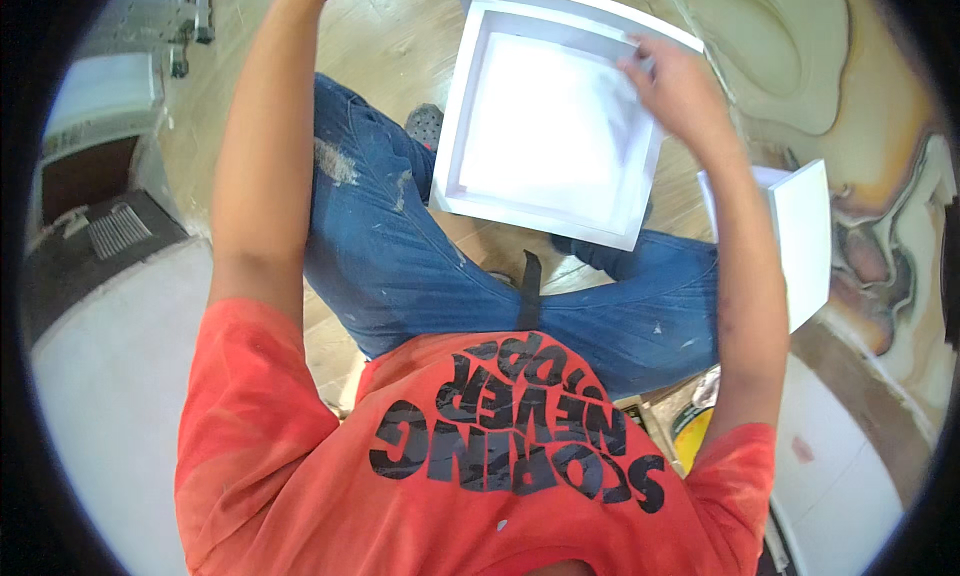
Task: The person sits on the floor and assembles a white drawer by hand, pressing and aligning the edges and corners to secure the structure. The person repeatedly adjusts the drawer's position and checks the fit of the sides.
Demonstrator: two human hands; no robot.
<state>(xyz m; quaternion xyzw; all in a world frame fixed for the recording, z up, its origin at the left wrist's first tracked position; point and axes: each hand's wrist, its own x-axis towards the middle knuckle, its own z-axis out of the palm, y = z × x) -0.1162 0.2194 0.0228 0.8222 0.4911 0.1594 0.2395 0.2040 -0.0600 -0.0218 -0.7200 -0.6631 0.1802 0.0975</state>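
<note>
A white drawer [550, 126] with a wider front panel at its far end sits between my knees, its open side toward me. At its far right corner is my right hand [680, 86]. The fingers are curled over the rim and the thumb is toward the inside, closed on the drawer's edge. My left arm stretches far forward past the drawer. Only the wrist with a dark band shows at the top edge, and the hand itself is cut off.
A white panel piece [800, 236] stands beside my right knee. Along the right lies a glossy marbled brown and cream surface [780, 46]. Metal ladder feet [190, 36] are at the far left. A yellow round item [690, 438] lies by my right hip, on the wooden floor [385, 36].
</note>
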